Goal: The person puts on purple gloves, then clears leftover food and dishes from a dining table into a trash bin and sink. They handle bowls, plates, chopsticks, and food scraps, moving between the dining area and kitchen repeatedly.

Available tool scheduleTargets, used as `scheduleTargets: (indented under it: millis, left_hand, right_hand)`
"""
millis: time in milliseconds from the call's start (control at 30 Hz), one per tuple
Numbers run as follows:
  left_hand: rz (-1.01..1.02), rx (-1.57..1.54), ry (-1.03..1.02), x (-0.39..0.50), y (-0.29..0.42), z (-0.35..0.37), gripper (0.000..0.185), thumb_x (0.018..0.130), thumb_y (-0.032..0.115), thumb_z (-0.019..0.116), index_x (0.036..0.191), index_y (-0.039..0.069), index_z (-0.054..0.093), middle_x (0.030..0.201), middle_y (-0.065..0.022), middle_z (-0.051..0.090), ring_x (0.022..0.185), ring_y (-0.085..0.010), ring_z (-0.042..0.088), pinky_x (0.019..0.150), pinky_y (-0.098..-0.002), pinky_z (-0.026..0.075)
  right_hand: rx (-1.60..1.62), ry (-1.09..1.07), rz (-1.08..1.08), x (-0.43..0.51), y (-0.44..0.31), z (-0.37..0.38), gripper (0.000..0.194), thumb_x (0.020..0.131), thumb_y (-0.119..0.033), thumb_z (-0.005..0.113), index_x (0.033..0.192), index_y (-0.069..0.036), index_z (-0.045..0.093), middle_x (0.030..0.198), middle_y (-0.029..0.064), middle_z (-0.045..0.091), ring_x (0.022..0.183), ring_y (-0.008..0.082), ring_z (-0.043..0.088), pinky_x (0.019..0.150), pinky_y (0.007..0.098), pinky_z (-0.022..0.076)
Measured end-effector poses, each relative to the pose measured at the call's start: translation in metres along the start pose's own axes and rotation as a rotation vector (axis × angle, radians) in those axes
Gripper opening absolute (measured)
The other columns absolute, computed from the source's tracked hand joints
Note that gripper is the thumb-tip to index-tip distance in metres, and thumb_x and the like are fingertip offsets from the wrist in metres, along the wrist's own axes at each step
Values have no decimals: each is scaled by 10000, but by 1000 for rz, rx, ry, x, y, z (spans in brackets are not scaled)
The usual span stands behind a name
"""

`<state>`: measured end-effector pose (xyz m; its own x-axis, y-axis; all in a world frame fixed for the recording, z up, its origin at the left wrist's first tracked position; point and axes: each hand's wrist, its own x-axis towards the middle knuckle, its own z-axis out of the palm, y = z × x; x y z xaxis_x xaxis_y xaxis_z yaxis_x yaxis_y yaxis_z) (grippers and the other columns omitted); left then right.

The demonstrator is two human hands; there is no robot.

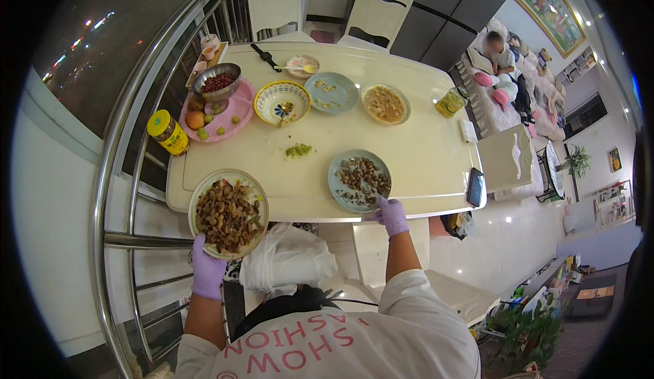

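Observation:
In a purple glove, my left hand [208, 267] grips the near rim of a round plate [263, 225] heaped with brown shells or husks, held by the table's near left corner. My right hand [392, 217], gloved alike, holds the near right rim of a blue-grey plate [334, 187] bearing small brown pieces. That plate lies over the near edge area of the cream table [301, 184]. Between and beyond the plates is a small heap of chopped green bits [298, 150]. Past it stand a patterned yellow-rimmed bowl [263, 92] with a spoon, and another blue-grey plate [340, 83] with pale pieces.
At left are a yellow-lidded jar [168, 132], a pink fruit tray [237, 118] and a steel bowl [225, 68]. A glass bowl of food [386, 104], a glass jar [451, 103] and a phone [475, 187] are to the right. A metal railing [110, 164] runs left; a person [506, 62] sits on a sofa.

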<state>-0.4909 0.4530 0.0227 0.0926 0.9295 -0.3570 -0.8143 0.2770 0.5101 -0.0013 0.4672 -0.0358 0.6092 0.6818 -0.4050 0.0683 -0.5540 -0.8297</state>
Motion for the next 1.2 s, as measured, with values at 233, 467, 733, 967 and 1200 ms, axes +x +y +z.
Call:
scheduleTargets:
  millis: [233,467,733,967,1200]
  left_hand:
    - [48,-28,37,-8,1,7,521,955,286,491,1407,52,382,1409,-137,453,1286,-301,457,1081,-469,383]
    - [97,62,104,-27,5,13,558,943,348,502,1418,85,374,1404,-119,451,1285,-293,454,1052,-466,413]
    - [132,99,171,-33,11,20,604,937,398,495,1435,88,349,1432,-119,418,1293,-298,446,1042,-471,423]
    - [172,116,177,-22,14,20,574,954,401,471,1421,81,375,1413,-124,440,1286,-293,454,1052,-461,415]
    - [179,8,182,-1,19,15,540,970,348,466,1427,80,360,1434,-113,418,1297,-281,445,1067,-446,404]
  right_hand:
    - [166,-288,-324,26,-125,91,353,919,-294,576,1102,8,582,860,150,656,695,195,609,637,352,490]
    - [571,-558,190,110,-185,282,365,924,-324,571,1169,-56,533,866,161,623,675,275,628,540,415,522]
    - [595,-419,120,126,-185,322,237,884,-128,499,1055,28,548,751,171,621,525,259,610,444,362,508]
    - [223,-601,24,78,-153,267,233,899,-128,505,979,85,557,719,203,636,509,281,646,434,374,532]
    - [122,-842,110,6,-105,265,211,887,-107,526,968,88,542,719,207,634,507,281,646,447,376,547]
